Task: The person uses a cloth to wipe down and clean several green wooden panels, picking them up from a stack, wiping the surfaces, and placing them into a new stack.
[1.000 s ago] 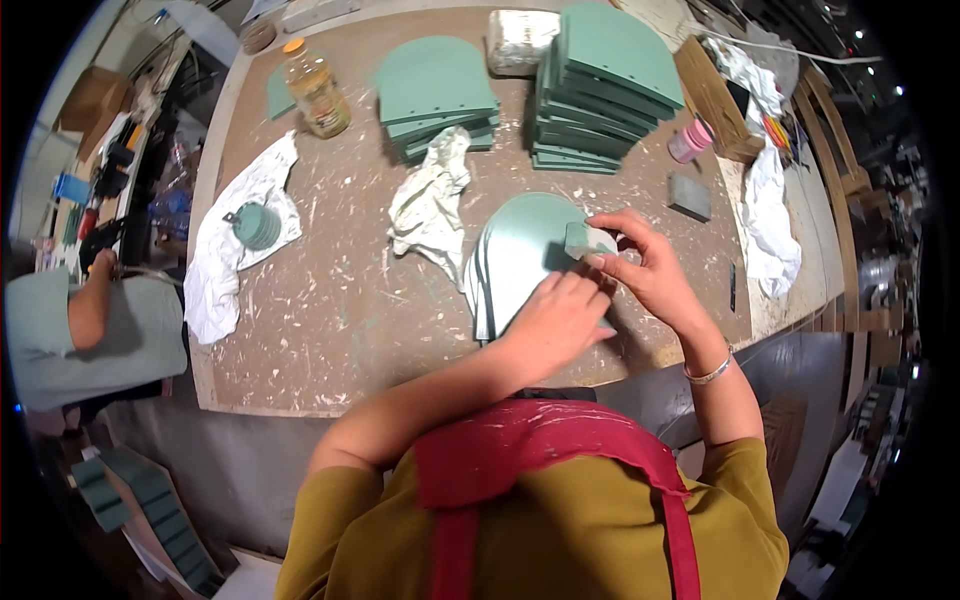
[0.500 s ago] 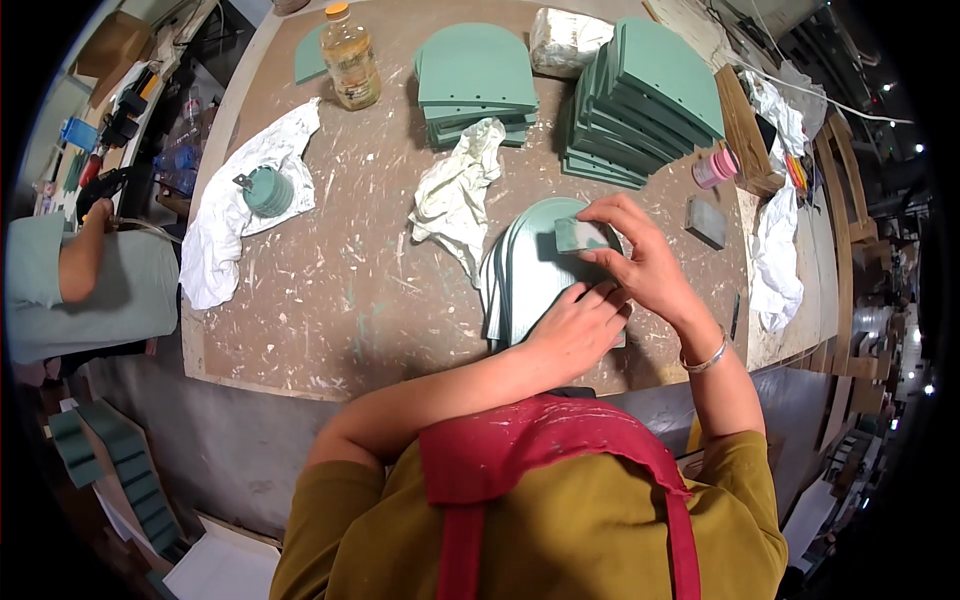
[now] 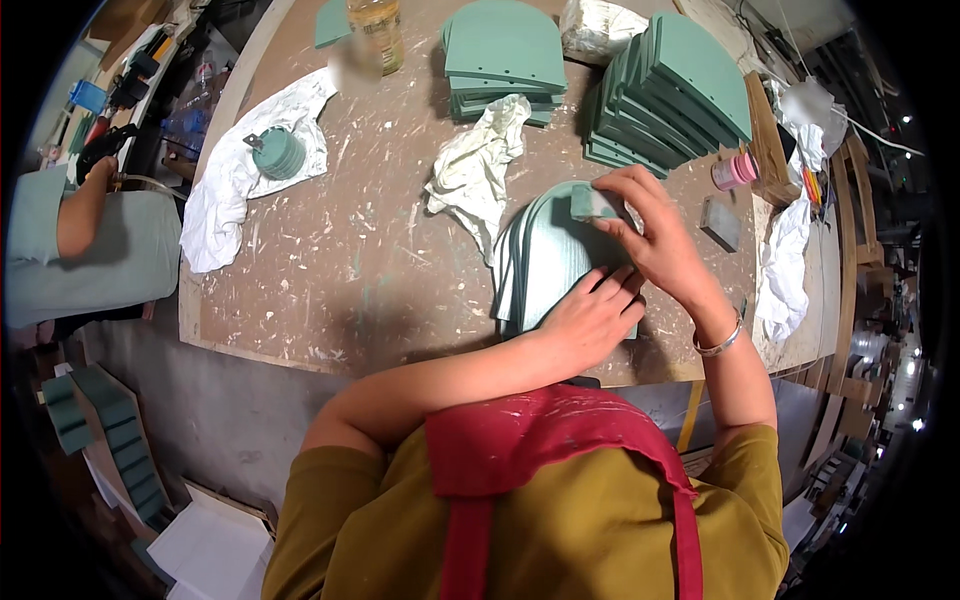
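A pale green panel with a rounded far end [image 3: 550, 255] lies on a small fanned stack of similar panels, close in front of me. My right hand [image 3: 655, 235] pinches a small sanding block [image 3: 592, 203], green and greyish, between thumb and fingers at the panel's rounded far edge. Flat on the near right part of the same panel rests my left hand [image 3: 592, 318], its fingers stretched out and holding nothing. A crumpled whitish cloth [image 3: 483, 165] touches or nearly touches the stack's left side. Right of my right hand lies a grey block [image 3: 720, 222].
Two stacks of green panels [image 3: 505, 45] [image 3: 690, 85] stand at the back, near a wrapped bundle [image 3: 597, 28]. A bottle [image 3: 380, 40] is at the back left. A green round container [image 3: 278, 153] sits on white cloth. Someone's arm [image 3: 80, 215] shows at far left; a pink jar [image 3: 735, 171] lies right.
My right hand has slid the sanding block farther from me, toward the panel's rounded end. My left hand stays on the panel. The whole view has shifted a little.
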### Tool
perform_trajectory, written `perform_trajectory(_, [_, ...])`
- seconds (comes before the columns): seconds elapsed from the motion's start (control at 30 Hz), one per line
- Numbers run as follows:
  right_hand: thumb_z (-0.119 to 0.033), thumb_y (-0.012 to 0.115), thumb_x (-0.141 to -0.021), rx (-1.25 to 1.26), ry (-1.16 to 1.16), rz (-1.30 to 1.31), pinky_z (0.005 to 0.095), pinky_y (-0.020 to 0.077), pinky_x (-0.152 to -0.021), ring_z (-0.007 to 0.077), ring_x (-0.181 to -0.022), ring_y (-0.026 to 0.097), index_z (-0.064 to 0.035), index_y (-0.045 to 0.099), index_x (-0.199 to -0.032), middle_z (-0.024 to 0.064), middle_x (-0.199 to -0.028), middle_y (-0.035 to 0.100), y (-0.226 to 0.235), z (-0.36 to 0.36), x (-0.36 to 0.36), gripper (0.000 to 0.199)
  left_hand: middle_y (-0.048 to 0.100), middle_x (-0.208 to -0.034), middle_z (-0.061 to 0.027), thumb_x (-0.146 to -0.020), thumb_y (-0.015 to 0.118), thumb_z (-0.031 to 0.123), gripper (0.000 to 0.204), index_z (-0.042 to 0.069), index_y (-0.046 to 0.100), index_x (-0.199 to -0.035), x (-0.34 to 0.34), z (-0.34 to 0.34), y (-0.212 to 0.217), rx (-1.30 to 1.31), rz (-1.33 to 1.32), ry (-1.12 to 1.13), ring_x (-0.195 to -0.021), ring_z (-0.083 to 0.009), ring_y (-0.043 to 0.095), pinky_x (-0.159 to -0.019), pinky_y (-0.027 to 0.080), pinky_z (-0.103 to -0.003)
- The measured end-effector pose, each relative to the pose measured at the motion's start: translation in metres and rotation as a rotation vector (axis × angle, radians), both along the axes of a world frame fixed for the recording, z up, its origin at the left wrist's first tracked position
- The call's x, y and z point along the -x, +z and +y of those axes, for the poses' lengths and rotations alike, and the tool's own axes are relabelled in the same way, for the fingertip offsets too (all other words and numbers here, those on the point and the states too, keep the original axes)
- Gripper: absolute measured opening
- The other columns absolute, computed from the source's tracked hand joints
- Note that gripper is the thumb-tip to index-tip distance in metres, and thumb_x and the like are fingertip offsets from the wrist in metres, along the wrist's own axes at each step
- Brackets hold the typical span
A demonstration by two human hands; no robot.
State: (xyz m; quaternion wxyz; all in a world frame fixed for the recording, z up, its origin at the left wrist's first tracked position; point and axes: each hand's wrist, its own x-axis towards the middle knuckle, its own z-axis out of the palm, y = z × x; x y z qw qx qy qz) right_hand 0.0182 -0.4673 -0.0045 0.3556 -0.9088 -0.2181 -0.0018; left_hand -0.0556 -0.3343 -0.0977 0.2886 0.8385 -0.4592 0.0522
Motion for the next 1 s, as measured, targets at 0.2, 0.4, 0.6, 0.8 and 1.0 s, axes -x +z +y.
perform_trajectory(0.2, [-0.009,0.074,-0.078,0.23,0.433,-0.034,0.042,0.0447,-0.09,0.0313,-0.101,0.058,-0.0049,0.065,-0.112,0.0106,-0.105,0.058,0.01,0.041,0.006,0.036,0.053,-0.138,-0.0182,-0.095,0.047,0.015,0.045,0.004,0.053,-0.138,0.01,-0.016,-0.025,0.06,0.031,0.124,-0.131,-0.0331,0.049,-0.11,0.038,-0.049])
perform_trajectory(0.4, [-0.011,0.072,-0.076,0.27,0.708,0.029,0.0406,0.0469,-0.083,0.0281,-0.098,0.059,-0.0056,0.067,-0.107,0.0088,-0.099,0.058,0.005,0.055,0.012,0.032,0.052,-0.139,-0.0176,-0.098,0.044,0.015,0.044,0.005,0.051,-0.14,0.014,-0.012,-0.02,0.132,0.178,0.076,-0.13,-0.0332,0.05,-0.11,0.039,-0.047])
perform_trajectory(0.6, [-0.008,0.066,-0.078,0.307,0.718,-0.071,0.0396,0.0476,-0.081,0.0287,-0.097,0.059,-0.0039,0.066,-0.095,0.009,-0.095,0.058,-0.002,0.051,-0.002,0.018,0.051,-0.14,-0.017,-0.1,0.042,0.016,0.043,0.006,0.049,-0.141,0.014,-0.01,-0.017,0.166,0.26,0.067,-0.129,-0.0334,0.05,-0.109,0.041,-0.045])
perform_trajectory(0.8, [-0.005,0.067,-0.078,0.255,0.889,0.113,0.0445,0.0505,-0.08,0.0351,-0.094,0.061,-0.0011,0.066,-0.095,0.0124,-0.098,0.059,-0.003,0.058,0.006,0.018,0.049,-0.142,-0.0168,-0.102,0.04,0.018,0.041,0.007,0.05,-0.14,0.017,-0.011,-0.016,0.118,0.288,0.101,-0.131,-0.0344,0.049,-0.108,0.041,-0.045])
perform_trajectory(1.0, [-0.004,0.073,-0.074,0.371,0.676,-0.001,0.0421,0.052,-0.081,0.0359,-0.097,0.062,-0.0003,0.067,-0.112,0.0139,-0.107,0.062,0.0,0.044,-0.024,0.039,0.047,-0.145,-0.017,-0.101,0.041,0.02,0.039,0.008,0.05,-0.138,0.008,0.0,-0.003,-0.01,-0.023,0.069,-0.132,-0.0332,0.048,-0.109,0.039,-0.044])
